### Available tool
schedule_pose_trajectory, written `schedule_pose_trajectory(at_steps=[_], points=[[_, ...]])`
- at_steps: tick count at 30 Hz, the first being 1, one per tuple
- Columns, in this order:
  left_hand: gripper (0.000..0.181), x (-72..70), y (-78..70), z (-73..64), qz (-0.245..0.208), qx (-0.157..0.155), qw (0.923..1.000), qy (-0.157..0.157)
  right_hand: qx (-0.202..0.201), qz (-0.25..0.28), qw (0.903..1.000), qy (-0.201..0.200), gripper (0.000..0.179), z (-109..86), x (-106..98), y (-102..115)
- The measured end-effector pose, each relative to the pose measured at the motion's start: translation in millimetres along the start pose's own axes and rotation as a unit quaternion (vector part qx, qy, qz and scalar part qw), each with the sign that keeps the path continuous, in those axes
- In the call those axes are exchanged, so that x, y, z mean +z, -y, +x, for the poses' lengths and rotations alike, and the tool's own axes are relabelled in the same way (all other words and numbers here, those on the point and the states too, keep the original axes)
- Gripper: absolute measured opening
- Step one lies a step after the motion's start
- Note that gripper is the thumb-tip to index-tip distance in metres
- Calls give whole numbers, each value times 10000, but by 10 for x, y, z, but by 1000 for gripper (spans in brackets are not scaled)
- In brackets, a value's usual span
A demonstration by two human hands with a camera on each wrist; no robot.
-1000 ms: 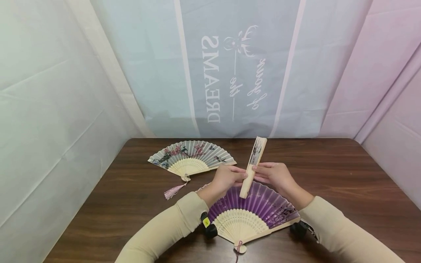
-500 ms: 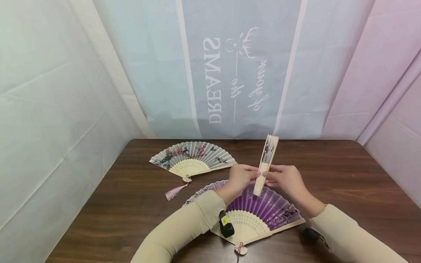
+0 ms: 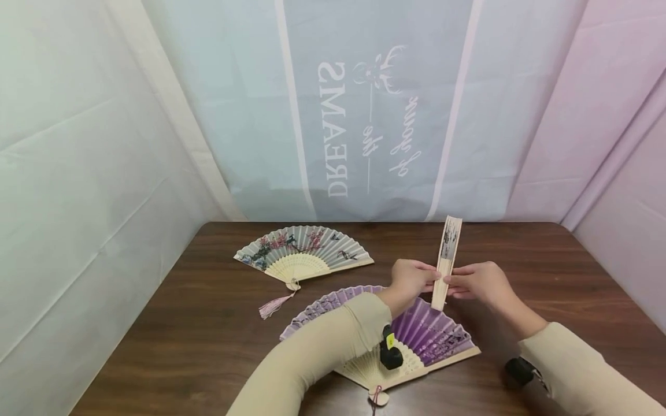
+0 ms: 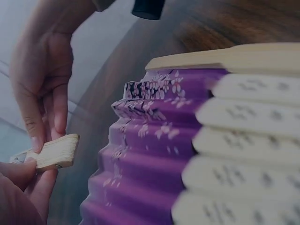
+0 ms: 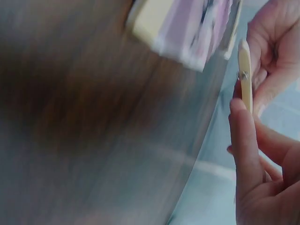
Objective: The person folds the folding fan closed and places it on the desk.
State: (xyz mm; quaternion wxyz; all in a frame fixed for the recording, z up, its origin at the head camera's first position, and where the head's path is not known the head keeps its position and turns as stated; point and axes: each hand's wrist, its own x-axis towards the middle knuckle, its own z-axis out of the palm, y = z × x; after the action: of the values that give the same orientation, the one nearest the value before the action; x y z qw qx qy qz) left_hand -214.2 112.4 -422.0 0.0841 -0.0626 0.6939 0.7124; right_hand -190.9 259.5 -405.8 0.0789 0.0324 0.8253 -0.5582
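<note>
A folded hand fan (image 3: 446,254) with pale wooden ribs and a dark printed strip is pinched between both hands, nearly upright and leaning slightly right. My left hand (image 3: 412,277) grips its left side with thumb and fingers. On the opposite side my right hand (image 3: 480,281) pinches it, thumb in front. The left wrist view shows the stacked ribs of the folded fan (image 4: 58,152) end-on between the fingertips. In the right wrist view, a small metal rivet marks the end of the folded fan (image 5: 244,77). A spread purple fan (image 3: 426,332) lies below, partly covered by my left sleeve.
A spread grey fan (image 3: 304,254) with a flower print lies at the back left, its pink tassel (image 3: 276,305) trailing toward the front. All rest on a dark wooden table (image 3: 198,346). A pale printed cloth (image 3: 385,115) hangs behind the table's far edge.
Both hands have carried the folded fan to the right, from over the middle of the purple fan to its right part. The two spread fans stay in place.
</note>
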Motion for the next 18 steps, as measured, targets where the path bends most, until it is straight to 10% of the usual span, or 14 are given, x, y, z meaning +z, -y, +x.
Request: schedule_pose_trajectory(at_steps=[9, 18], points=[[4, 307, 61, 100, -274, -199, 9982, -499, 829, -343, 9936, 694, 52, 316, -309, -31], [12, 377, 89, 228, 1080, 259, 9895, -921, 947, -639, 9893, 906, 46, 488, -364, -33]])
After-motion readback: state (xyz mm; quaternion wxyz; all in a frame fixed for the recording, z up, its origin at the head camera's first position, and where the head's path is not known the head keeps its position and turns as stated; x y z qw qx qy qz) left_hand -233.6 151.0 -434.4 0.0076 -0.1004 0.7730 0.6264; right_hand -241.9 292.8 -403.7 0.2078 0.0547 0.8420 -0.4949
